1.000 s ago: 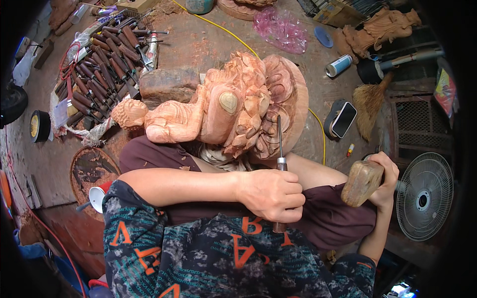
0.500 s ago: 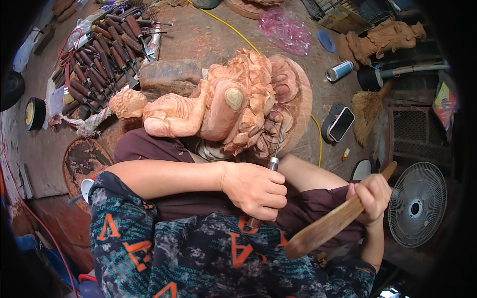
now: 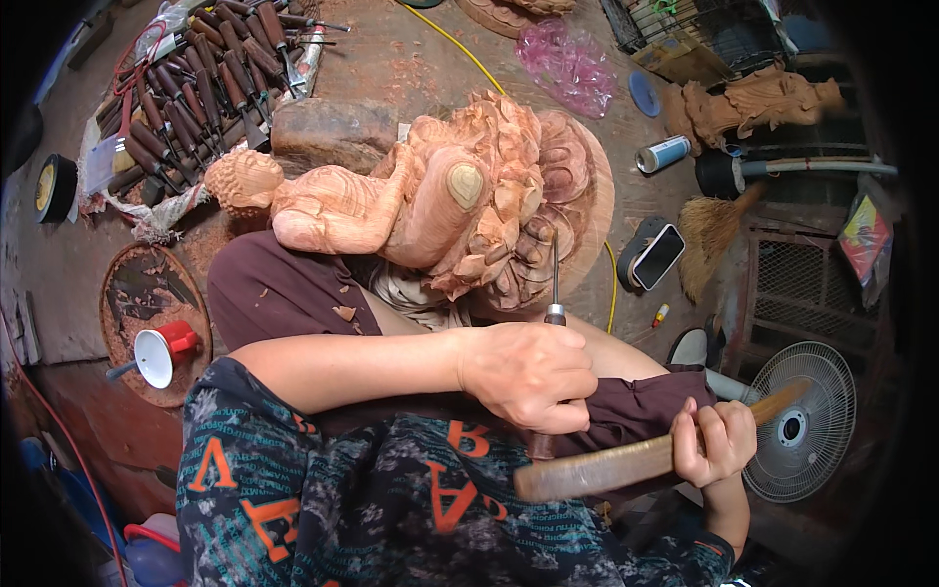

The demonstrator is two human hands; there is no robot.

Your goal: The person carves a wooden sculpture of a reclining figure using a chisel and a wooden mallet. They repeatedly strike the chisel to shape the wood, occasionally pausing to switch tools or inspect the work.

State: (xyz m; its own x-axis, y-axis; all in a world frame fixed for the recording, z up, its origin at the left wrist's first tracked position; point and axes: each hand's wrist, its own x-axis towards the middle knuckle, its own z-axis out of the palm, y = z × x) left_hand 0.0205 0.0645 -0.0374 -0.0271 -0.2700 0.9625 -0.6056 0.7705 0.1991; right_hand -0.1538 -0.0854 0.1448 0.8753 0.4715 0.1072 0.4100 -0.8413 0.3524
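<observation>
A carved wooden seated figure lies on its side across my legs, its curly head to the left and its petalled base to the right. My left hand is wrapped round the handle of a wood carving chisel, whose thin blade points away from me with its tip at the base's petals. In my right hand is a flat wooden mallet. Its broad end lies close by the chisel's butt; whether they touch, I cannot tell.
Many chisels with brown handles lie heaped at upper left. A wooden block props beside the figure. A red-and-white mug stands in a round tray of shavings. To the right are a phone, a broom and a fan.
The mallet has swung leftward and levelled, its broad end now nearer the chisel's butt. My left hand has shifted slightly right and the chisel stands straighter. The view has also shifted a little.
</observation>
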